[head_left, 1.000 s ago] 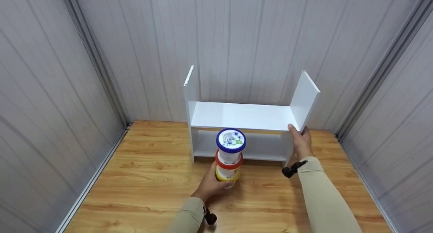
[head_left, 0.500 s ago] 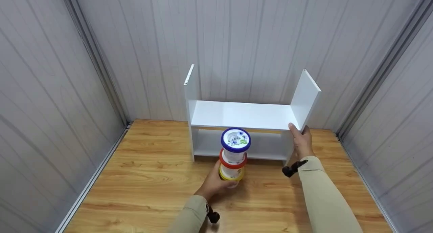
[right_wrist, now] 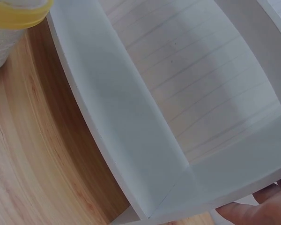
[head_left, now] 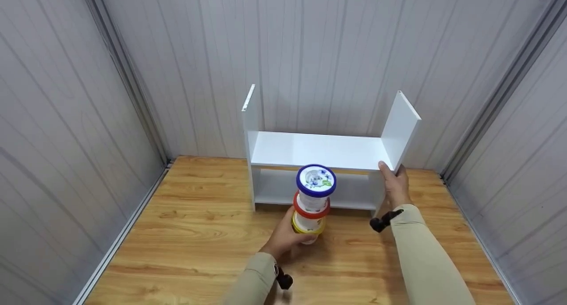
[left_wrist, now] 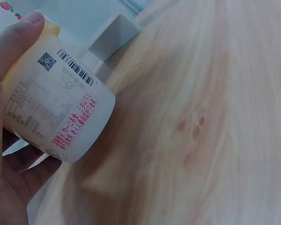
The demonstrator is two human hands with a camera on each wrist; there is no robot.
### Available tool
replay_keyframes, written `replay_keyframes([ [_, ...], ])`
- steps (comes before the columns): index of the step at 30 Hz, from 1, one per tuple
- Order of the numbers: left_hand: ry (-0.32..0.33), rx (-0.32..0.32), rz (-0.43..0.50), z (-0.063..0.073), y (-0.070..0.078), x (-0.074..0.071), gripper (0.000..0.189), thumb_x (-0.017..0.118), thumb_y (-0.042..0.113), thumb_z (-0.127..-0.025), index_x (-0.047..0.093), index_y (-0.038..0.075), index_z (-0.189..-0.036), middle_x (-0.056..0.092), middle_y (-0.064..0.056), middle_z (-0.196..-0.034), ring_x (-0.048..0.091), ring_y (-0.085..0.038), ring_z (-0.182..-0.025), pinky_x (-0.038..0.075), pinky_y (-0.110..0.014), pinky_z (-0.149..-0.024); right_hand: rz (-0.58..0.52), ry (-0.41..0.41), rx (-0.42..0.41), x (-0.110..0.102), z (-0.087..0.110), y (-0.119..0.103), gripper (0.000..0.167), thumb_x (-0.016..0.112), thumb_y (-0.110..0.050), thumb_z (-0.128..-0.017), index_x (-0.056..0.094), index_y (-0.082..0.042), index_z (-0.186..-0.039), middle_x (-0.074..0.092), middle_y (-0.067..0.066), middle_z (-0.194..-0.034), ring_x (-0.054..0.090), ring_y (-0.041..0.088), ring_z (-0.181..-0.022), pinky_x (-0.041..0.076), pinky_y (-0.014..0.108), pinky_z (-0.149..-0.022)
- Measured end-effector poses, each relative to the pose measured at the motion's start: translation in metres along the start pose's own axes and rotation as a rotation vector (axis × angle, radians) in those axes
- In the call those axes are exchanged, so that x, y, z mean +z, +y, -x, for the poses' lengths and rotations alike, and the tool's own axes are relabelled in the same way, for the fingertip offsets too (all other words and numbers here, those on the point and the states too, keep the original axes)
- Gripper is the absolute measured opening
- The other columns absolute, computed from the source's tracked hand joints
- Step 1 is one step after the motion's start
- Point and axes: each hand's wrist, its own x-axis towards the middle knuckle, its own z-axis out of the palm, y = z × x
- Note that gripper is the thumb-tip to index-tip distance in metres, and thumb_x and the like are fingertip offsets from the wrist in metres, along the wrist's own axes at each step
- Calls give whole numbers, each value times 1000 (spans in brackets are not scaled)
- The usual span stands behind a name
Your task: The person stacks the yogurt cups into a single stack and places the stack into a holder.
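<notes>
In the head view, three white tubs stand stacked: a blue-lidded one [head_left: 316, 187] on top, a red-lidded one [head_left: 311, 211] in the middle, a yellow-lidded one [head_left: 308, 228] at the bottom. My left hand [head_left: 285, 237] grips the bottom tub. Its printed side [left_wrist: 61, 98] shows in the left wrist view, apparently raised off the wooden surface. Behind the stack stands a white two-level shelf [head_left: 319, 150]. My right hand [head_left: 395, 185] holds its right side panel [head_left: 400, 130], thumb at the front; its fingers are partly hidden behind the panel.
The shelf's lower board [head_left: 354, 196] is partly hidden by the tubs. Wood-grain flooring or tabletop [head_left: 199, 225] extends around the shelf. Pale panelled walls [head_left: 310, 52] enclose the back and both sides.
My left hand has moved the tub stack to the right and slightly farther forward, along the front of the shelf. My right hand stays on the side panel.
</notes>
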Motion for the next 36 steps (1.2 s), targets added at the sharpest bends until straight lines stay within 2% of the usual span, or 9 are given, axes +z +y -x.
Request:
replay_keyframes([
  [5, -42, 45, 11, -3, 7, -1, 95, 94, 30, -71, 40, 36, -148, 58, 10, -135, 56, -16, -124, 40, -46, -112, -3, 5, 26, 0, -1, 1, 97, 62, -54, -95, 5, -18, -164, 14, 11, -168, 18, 28, -153, 16, 45, -124],
  [10, -40, 30, -12, -8, 17, 0, 93, 94, 35, -70, 41, 41, -146, 59, 13, -133, 56, -13, -123, 40, -46, -111, -6, -3, 29, 0, -1, 0, 97, 63, -55, -95, 5, -18, -164, 14, 11, -169, 18, 28, -153, 17, 46, -124],
  [17, -57, 66, -37, -15, 36, 4, 87, 93, 32, -72, 44, 36, -144, 61, 10, -132, 58, -16, -122, 42, -47, -111, -14, -51, 41, -4, 3, -1, 96, 58, -54, -97, -1, -19, -164, 11, 10, -168, 16, 27, -153, 16, 49, -123],
  [27, -63, 20, -7, -25, 62, 7, 87, 95, 44, -67, 46, 46, -138, 60, 17, -131, 57, -14, -121, 42, -51, -111, -34, -26, 56, -4, 0, 0, 95, 59, -53, -97, 1, -20, -164, 12, 9, -168, 17, 27, -153, 17, 47, -124],
  [32, -54, -2, -21, -26, 71, 8, 87, 95, 47, -64, 46, 50, -137, 60, 19, -130, 57, -14, -120, 41, -54, -111, -13, -20, 87, -6, 0, 1, 97, 59, -57, -96, -1, -22, -164, 9, 8, -169, 15, 28, -153, 15, 51, -123],
  [36, -63, 3, -27, -26, 76, 8, 87, 95, 48, -64, 45, 51, -137, 60, 20, -129, 58, -14, -120, 42, -54, -110, -22, -19, 90, -6, 0, 1, 96, 59, -56, -97, -1, -23, -164, 9, 7, -169, 14, 27, -154, 15, 50, -124],
])
